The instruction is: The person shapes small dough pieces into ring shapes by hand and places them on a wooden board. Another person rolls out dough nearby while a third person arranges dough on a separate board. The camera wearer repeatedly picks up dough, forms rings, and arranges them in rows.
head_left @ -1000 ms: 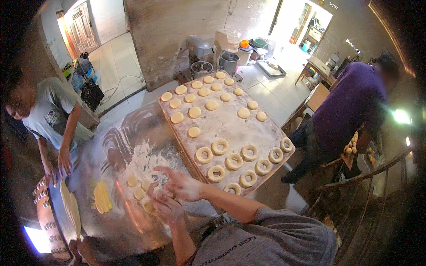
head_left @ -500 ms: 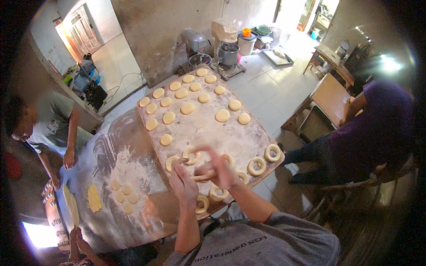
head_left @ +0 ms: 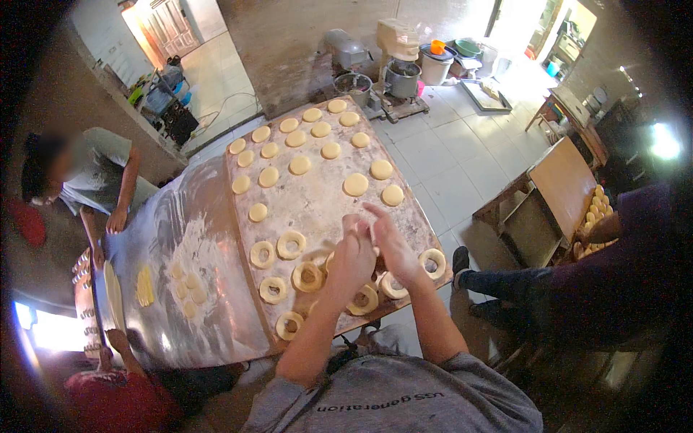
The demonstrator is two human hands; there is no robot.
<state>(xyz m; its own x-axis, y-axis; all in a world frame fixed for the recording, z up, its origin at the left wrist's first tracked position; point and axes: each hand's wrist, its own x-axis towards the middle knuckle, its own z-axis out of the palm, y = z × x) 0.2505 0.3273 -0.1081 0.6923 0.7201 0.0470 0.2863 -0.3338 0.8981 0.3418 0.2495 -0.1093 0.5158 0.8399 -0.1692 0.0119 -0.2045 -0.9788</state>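
Hands (head_left: 354,252), two, near at least eight dough rings (head_left: 291,256), nineteen dough discs (head_left: 300,165)

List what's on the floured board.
Pale dough discs toward its far end; dough rings nearer. The left hand and right hand partly cover some rings; anything wholly behind them cannot be seen.

The left hand (head_left: 351,256), its back turned up, is just beside the right hand (head_left: 395,252), fingertips close together and pointing forward. Behind them, the left forearm (head_left: 315,339) and right forearm (head_left: 437,322) spread apart.
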